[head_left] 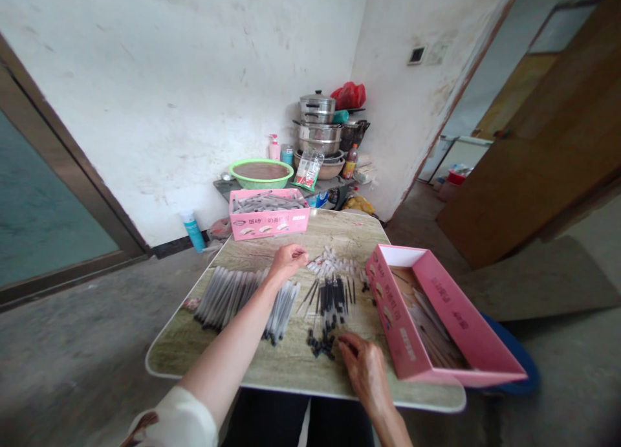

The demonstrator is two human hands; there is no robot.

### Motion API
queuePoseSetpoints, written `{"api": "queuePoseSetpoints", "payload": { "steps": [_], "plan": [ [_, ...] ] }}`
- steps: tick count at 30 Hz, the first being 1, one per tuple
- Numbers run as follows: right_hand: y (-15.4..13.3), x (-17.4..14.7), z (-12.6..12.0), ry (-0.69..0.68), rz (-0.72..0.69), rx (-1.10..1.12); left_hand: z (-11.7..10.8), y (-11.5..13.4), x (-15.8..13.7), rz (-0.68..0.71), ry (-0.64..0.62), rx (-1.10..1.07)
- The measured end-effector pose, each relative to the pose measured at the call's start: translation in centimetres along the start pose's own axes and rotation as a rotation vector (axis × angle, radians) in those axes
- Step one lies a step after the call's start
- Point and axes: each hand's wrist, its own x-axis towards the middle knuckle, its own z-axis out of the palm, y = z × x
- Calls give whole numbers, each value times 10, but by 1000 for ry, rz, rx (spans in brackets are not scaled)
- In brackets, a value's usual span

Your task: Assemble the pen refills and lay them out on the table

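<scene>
My left hand (288, 262) reaches across the table to the left edge of a pile of small whitish pieces (334, 263). Its fingers are pinched together, and anything between them is too small to make out. Close to the near edge, my right hand (361, 363) is curled beside a heap of small black caps (319, 343), thumb and fingers drawn together; what they hold cannot be seen. Dark thin pen refills (332, 298) lie between the two heaps. Under and beside my left forearm spreads a row of translucent pen barrels (228, 295) with dark ends.
A pink box (269, 226) full of pen barrels stands at the table's far left. Another pink box (402, 324), holding thin sticks, sits on the right edge. Behind are a green basin (262, 182) and stacked steamer pots (319, 133) against the wall.
</scene>
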Motion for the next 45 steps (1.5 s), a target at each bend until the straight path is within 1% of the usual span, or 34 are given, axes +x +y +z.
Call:
{"api": "queuePoseSetpoints", "payload": {
  "steps": [3, 5, 7, 9, 11, 14, 20, 23, 25, 27, 29, 30, 32, 35, 37, 40, 42, 44, 45],
  "plan": [
    [-6, -2, 4, -30, -43, -33, -10, 4, -33, 19, -24, -171],
    [-6, -1, 7, -23, -30, -92, -15, 5, -57, 16, -48, -304],
    [-4, 3, 9, 12, 20, -187, -16, 6, -79, -58, -89, -587],
    [0, 9, 10, 51, 75, -283, -15, 7, -99, -135, -123, -778],
    [3, 15, 10, 75, 108, -338, -11, 9, -114, -196, -162, -884],
    [4, 23, 10, 97, 121, -353, -7, 13, -130, -231, -211, -960],
    [-2, 34, 10, 151, 146, -337, -2, 15, -142, -219, -274, -1021],
    [-11, 35, 8, 154, 109, -275, 0, 15, -144, -205, -282, -1036],
    [-21, 34, 7, 126, 51, -133, 1, 16, -146, -189, -298, -1043],
    [-33, 31, 6, 95, 11, 80, 2, 18, -148, -183, -328, -1044],
    [-43, 29, 5, 78, 4, 251, 4, 21, -150, -186, -359, -1041],
    [-46, 29, 4, 72, 4, 281, 4, 22, -151, -189, -371, -1038],
    [-45, 30, 3, 77, 6, 232, 5, 23, -152, -194, -380, -1022],
    [-29, 34, 2, 125, 59, -25, 6, 21, -152, -175, -355, -944],
    [-16, 35, 1, 162, 109, -150, 6, 19, -152, -141, -307, -877],
    [-7, 31, -5, 173, 126, -185, 4, 18, -151, -127, -246, -808],
    [-11, 24, -19, 174, 83, -187, 3, 19, -152, -132, -250, -762],
    [-17, 20, -42, 211, 22, -188, 1, 18, -152, -120, -264, -688],
    [-17, 20, -58, 257, 6, -195, 1, 17, -152, -109, -265, -640]
  ]
}}
